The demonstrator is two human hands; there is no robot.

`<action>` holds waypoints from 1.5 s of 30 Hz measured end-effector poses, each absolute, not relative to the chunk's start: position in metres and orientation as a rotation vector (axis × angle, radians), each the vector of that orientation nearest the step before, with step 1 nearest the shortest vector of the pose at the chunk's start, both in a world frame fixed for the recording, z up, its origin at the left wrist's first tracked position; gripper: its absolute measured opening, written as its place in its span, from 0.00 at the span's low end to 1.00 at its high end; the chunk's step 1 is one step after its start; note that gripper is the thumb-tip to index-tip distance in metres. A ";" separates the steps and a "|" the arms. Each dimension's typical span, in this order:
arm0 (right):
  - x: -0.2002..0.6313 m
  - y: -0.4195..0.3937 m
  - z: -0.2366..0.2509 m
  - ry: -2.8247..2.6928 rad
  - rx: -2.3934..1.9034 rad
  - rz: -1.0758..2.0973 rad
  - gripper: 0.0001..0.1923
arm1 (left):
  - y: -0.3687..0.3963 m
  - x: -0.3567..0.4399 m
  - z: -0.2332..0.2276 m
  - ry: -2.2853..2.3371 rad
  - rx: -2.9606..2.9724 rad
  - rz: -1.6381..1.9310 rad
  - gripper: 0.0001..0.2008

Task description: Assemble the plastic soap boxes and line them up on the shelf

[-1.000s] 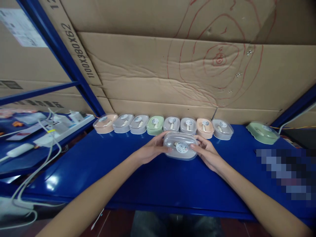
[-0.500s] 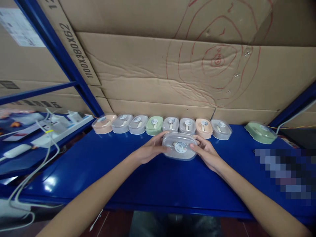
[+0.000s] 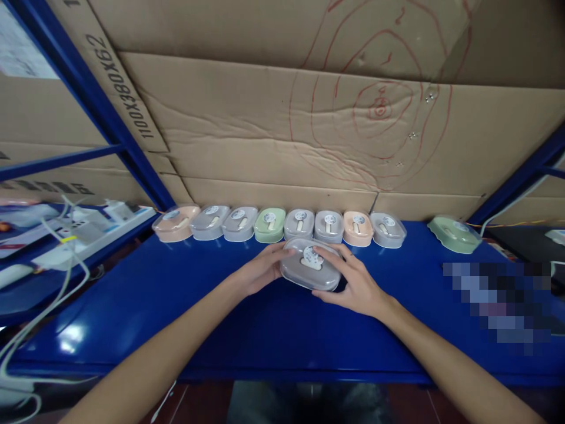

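A grey lunch box (image 3: 304, 275) with a clear lid, a round label and a pale tab on top is held over the blue tabletop, its lid facing up and towards me. My left hand (image 3: 265, 268) grips its left end, thumb on the lid and the other fingers partly hidden behind. My right hand (image 3: 357, 285) is wrapped round the right end, with fingers over the lid near the label and the thumb at the lower front edge. Just behind stands a row of similar boxes, among them a green lunch box (image 3: 269, 227) and a peach lunch box (image 3: 357, 229).
Another green lunch box (image 3: 454, 235) stands apart on the right of the blue table (image 3: 176, 306). A cardboard sheet (image 3: 229, 118) with red rings backs the table. White cables (image 3: 66, 282) and a power strip (image 3: 95, 235) lie at left. A blurred patch covers part of the right side.
The lunch box has turned in my hands, its right end swinging lower and nearer. My right hand has shifted its grip, fingers now over the lid and thumb below. The view has moved slightly right.
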State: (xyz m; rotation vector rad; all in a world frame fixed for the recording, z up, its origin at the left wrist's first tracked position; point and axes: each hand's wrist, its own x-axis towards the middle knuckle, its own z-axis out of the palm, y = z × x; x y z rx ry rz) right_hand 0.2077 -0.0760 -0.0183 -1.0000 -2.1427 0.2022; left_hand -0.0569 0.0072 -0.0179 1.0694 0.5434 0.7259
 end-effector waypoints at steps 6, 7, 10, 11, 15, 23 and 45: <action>0.219 -0.078 0.002 -1.951 -0.985 0.094 0.43 | 0.008 -0.056 -0.011 0.416 1.045 0.671 0.34; 0.224 -0.080 0.009 -1.912 -1.009 0.037 0.41 | 0.009 -0.057 -0.009 0.434 1.036 0.667 0.35; 0.251 -0.085 0.030 -1.757 -1.136 -0.190 0.38 | 0.014 -0.062 -0.004 0.519 1.035 0.681 0.35; 0.265 -0.086 0.036 -1.680 -1.197 -0.273 0.37 | 0.015 -0.063 -0.004 0.547 1.040 0.689 0.34; 0.335 -0.089 0.049 -1.411 -1.547 -0.627 0.39 | 0.017 -0.065 -0.004 0.590 1.066 0.680 0.32; 0.426 -0.081 0.017 -1.277 -2.533 -0.637 0.45 | 0.017 -0.064 -0.004 0.604 1.101 0.667 0.30; 0.454 -0.040 -0.009 -1.314 -2.565 -0.532 0.48 | 0.017 -0.063 -0.007 0.610 1.185 0.644 0.26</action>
